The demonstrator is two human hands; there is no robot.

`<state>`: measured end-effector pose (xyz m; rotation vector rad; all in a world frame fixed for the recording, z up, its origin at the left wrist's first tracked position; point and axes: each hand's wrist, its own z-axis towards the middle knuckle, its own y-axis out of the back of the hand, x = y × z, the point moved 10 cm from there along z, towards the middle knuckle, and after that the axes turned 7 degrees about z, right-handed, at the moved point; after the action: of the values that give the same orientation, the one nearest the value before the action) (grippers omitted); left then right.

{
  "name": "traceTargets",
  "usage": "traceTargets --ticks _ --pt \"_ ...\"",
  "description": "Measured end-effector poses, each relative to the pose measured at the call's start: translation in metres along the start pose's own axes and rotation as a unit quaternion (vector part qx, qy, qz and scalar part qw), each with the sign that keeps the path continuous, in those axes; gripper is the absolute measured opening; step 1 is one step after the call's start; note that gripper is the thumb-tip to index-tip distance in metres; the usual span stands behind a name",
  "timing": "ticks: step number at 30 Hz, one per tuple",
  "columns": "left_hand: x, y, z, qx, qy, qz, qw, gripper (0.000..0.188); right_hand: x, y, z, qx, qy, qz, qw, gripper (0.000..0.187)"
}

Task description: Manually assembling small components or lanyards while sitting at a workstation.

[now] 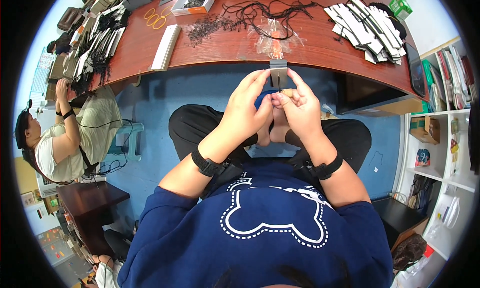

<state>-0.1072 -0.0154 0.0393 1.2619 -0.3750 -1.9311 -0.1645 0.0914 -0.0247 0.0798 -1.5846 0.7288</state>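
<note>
At the table's front edge, a small stack of dark grey tags (279,64) is held between my two hands. My left hand (248,100) has its fingers against the stack's left side, and its thumb reaches in to meet the right hand. The fingers of my right hand (301,104) steady the stack's right side. Its thumb and a finger pinch the lower end of a thin dark cord or pin (279,82) in front of the tags; which of the two cannot be made out. Just beyond lies a clear plastic bag (275,40) with something orange in it.
Black cords (272,12) lie tangled behind the bag. White tags (367,28) are piled right, near a dark tray (414,68). Left are a white strip stack (166,47), yellow rings (156,19) and an open box (195,0). Another person (55,138) works far left.
</note>
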Motion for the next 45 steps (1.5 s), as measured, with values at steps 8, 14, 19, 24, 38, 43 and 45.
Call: traceTargets --ticks 8,14,19,24,38,43,45 --pt "0.000 0.005 -0.002 -0.006 0.018 -0.005 1.000 0.040 0.000 0.002 -0.006 -0.022 0.008 -0.038 0.999 0.052" --pt "0.026 -0.012 0.013 -0.004 0.125 -0.097 0.987 0.025 0.001 0.003 -0.008 -0.053 0.000 -0.002 0.999 0.024" --pt "0.004 -0.005 0.013 -0.012 -0.021 -0.005 1.000 0.014 -0.015 0.006 -0.016 0.009 -0.114 -0.011 0.993 0.012" --pt "-0.006 -0.012 -0.005 0.076 -0.045 -0.072 0.993 0.015 -0.015 0.007 -0.017 0.028 -0.121 0.022 0.992 0.015" --pt "0.033 -0.051 -0.001 0.170 0.255 -0.470 0.828 0.013 0.009 0.014 -0.007 0.005 -0.081 -0.108 0.991 0.019" --pt "0.008 -0.059 -0.031 0.280 0.253 -0.483 0.790 0.015 -0.021 0.016 -0.020 0.059 -0.192 -0.132 0.971 0.020" --pt "0.012 -0.057 -0.034 0.284 0.194 -0.254 0.904 0.019 -0.028 0.018 -0.023 0.065 -0.207 -0.146 0.965 0.012"
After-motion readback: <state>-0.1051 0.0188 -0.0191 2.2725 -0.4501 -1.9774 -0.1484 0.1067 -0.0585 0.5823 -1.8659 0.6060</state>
